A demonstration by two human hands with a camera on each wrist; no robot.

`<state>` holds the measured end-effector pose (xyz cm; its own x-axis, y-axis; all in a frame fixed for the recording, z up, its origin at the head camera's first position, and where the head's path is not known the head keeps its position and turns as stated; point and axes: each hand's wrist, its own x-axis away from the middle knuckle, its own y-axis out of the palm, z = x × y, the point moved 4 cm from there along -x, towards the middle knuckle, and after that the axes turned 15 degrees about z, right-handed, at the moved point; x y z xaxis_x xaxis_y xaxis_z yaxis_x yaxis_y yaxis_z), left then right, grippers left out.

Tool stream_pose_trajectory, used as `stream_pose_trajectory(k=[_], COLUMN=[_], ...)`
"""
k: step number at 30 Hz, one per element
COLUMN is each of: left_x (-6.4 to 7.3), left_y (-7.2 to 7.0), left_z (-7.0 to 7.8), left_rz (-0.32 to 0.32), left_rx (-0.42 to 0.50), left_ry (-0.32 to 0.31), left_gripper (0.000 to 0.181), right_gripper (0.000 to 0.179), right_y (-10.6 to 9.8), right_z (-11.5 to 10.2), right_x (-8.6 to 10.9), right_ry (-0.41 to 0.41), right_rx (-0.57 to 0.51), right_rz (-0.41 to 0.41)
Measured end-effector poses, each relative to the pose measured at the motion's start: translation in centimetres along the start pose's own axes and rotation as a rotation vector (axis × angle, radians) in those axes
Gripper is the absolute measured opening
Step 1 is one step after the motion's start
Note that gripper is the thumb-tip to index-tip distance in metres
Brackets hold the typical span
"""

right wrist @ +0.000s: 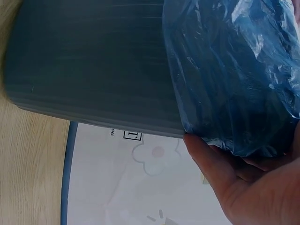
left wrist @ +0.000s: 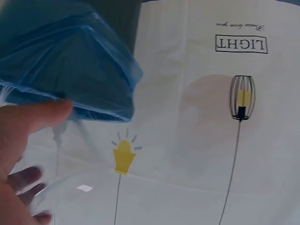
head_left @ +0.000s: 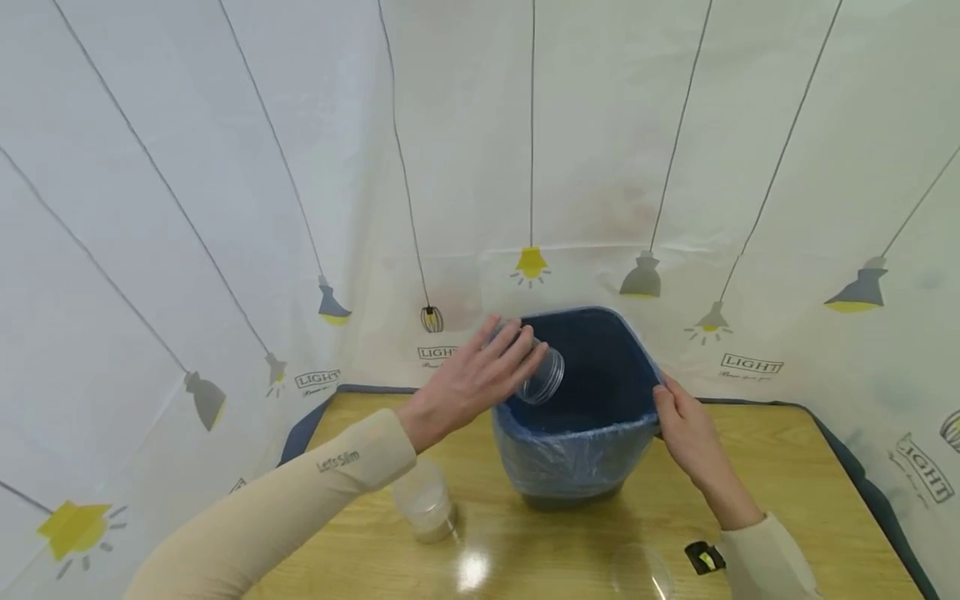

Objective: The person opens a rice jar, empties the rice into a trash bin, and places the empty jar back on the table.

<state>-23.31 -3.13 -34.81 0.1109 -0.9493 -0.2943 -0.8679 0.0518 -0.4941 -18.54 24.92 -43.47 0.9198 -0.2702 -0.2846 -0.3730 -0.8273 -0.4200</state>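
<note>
A dark bin point(head_left: 572, 502) lined with a blue plastic bag point(head_left: 573, 462) stands on the wooden table, its mouth tipped somewhat toward me. My left hand point(head_left: 480, 375) grips a clear plastic jar point(head_left: 547, 379) from above, the jar lying tilted with its threaded mouth over the bin's opening. In the left wrist view the jar is barely visible beside the thumb and fingers. With my right hand point(head_left: 693, 437) I hold the bin's right rim, thumb over the bag's edge; the right wrist view shows fingers curled under the folded bag point(right wrist: 229, 84). The bin's bottom is too dark to make out.
Another clear jar point(head_left: 426, 500) stands on the table point(head_left: 360, 562) below my left forearm. A clear round lid-like piece point(head_left: 641, 573) lies near the front edge. A small black item point(head_left: 705, 557) is beside my right sleeve. A lamp-printed sheet point(head_left: 465, 167) rises behind the table.
</note>
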Motion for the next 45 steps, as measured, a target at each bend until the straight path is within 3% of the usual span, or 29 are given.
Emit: stream_pose_trajectory(k=[6, 11, 14, 20, 25, 28, 34, 41, 45], left_x=[0.6, 1.3, 1.6, 2.4, 3.4, 4.0, 5.3, 7.1, 8.8], left_y=[0.2, 0.2, 0.1, 0.5, 0.9, 1.1, 1.6, 2.7, 3.4], left_z=[-0.3, -0.4, -0.4, -0.1, 0.0, 0.2, 1.2, 2.3, 2.7], left_rz=[0.039, 0.060, 0.111, 0.265, 0.398, 0.440, 0.470, 0.478, 0.460], left_rx=[0.001, 0.079, 0.174, 0.302, 0.415, 0.480, 0.603, 0.836, 0.907], left_ry=[-0.040, -0.123, -0.237, -0.445, -0.564, -0.616, -0.782, -1.040, -1.201], left_gripper=[0.072, 0.085, 0.090, 0.097, 0.100, 0.100, 0.099, 0.093, 0.092], right_gripper=[0.056, 0.051, 0.047, 0.049, 0.048, 0.047, 0.050, 0.061, 0.062], right_y=[0.1, -0.3, -0.8, -1.4, -1.9, -2.1, -2.2, -2.2, -2.1], right_z=[-0.2, -0.4, -0.5, -0.1, 0.0, -0.1, 0.2, 1.3, 1.7], right_x=[-0.1, 0.0, 0.0, 0.0, 0.0, -0.1, -0.1, 0.3, 0.5], right_ry=[-0.016, -0.042, -0.051, -0.034, -0.036, -0.037, -0.002, 0.053, 0.028], right_rx=[0.032, 0.127, 0.176, 0.228, 0.241, 0.232, 0.187, 0.134, 0.098], right_rz=[0.039, 0.170, 0.244, 0.265, 0.296, 0.303, 0.267, 0.197, 0.195])
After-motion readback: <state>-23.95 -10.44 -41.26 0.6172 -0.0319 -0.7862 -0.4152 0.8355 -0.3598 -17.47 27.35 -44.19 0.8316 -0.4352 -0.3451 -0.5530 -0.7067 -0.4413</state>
